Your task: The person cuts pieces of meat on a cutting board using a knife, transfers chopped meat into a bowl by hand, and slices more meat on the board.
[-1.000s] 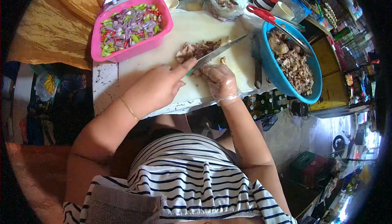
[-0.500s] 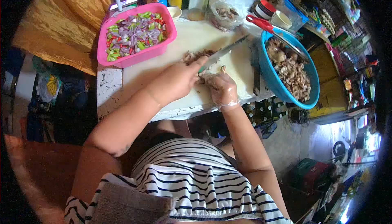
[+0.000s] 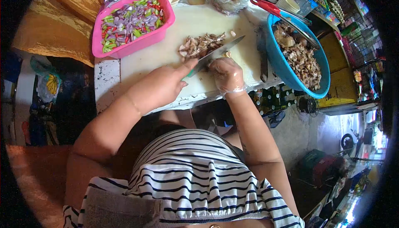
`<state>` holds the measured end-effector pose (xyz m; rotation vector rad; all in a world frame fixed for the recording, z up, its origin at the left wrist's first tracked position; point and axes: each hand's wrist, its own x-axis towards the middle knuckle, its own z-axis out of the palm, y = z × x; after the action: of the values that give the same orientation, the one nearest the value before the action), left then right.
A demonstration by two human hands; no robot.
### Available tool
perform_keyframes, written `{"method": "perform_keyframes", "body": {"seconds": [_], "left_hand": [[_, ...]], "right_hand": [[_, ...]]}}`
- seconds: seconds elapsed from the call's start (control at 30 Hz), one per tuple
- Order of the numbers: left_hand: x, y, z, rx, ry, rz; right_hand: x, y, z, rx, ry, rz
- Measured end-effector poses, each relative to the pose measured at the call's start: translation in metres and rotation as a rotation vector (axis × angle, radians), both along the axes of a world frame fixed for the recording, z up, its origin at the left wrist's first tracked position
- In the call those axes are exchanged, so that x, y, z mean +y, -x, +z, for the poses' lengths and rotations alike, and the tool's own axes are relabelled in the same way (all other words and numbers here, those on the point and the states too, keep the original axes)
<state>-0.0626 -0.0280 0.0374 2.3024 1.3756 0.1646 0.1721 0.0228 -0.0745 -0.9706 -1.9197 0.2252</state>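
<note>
My left hand (image 3: 160, 82) grips a knife (image 3: 222, 52) by its green handle, the index finger laid along the top of the blade. The blade slants up and to the right across the white cutting board (image 3: 187, 22). Beside it my right hand (image 3: 229, 72), in a clear plastic glove, is closed over a piece of meat on the board; most of that piece is hidden under the fingers. A pile of chopped brownish meat (image 3: 199, 46) lies just beyond the blade, with a small pale bit (image 3: 232, 33) apart from it.
At the back left stands a pink tub (image 3: 139, 46) of sliced onions and green and red peppers. On the right, a blue basin (image 3: 279, 68) holds chopped meat, with red-handled tongs (image 3: 266, 6) across its rim. A plastic bag (image 3: 230, 3) of meat sits behind the board.
The knife and my left hand have moved left and toward me, uncovering more of the chopped pile. The whole view has shifted slightly. My right hand stays closed on the meat.
</note>
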Motion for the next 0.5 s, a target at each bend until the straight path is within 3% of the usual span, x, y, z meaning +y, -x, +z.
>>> {"method": "perform_keyframes", "body": {"seconds": [0.13,0.23,0.33,0.37,0.47,0.5], "left_hand": [[0.031,-0.018,-0.030,-0.155,-0.026,0.013],[0.046,-0.029,-0.021,-0.174,0.000,0.014],[0.045,-0.021,-0.042,-0.290,-0.230,0.029],[0.030,-0.020,-0.012,-0.235,-0.085,0.111],[0.013,-0.001,-0.020,-0.359,-0.177,0.150],[0.010,0.004,-0.034,-0.443,-0.277,0.140]], "right_hand": [[0.000,0.002,0.005,-0.026,0.030,-0.016],[-0.004,0.001,0.005,0.033,0.036,-0.001],[0.001,-0.005,0.002,0.097,0.035,-0.093],[0.005,-0.009,0.002,0.053,0.014,-0.189],[0.035,-0.029,-0.015,0.192,0.054,-0.366],[0.046,-0.032,0.000,0.121,0.098,-0.395]]}}
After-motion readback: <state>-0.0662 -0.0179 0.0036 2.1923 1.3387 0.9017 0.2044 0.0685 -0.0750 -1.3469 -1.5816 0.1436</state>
